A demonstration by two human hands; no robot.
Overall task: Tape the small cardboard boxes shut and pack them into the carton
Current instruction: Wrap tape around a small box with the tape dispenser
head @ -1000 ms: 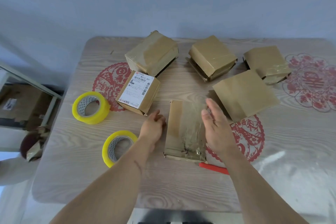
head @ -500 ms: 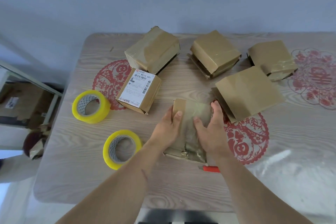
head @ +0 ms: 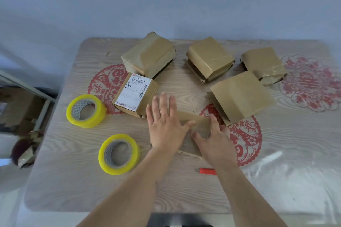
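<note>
Pale wood-grain table (head: 77,180) with red paper-cut motifs (head: 311,86) — plain grey-blue wall (head: 166,2) behind.

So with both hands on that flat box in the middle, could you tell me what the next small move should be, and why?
Probably keep folding the flattened box into shape before reaching for tape. The left hand lies flat on it with straight fingers, and the right hand curls over its edge, but it is not yet squared up. The nearer tape roll sits untouched just left of the left wrist.
</note>
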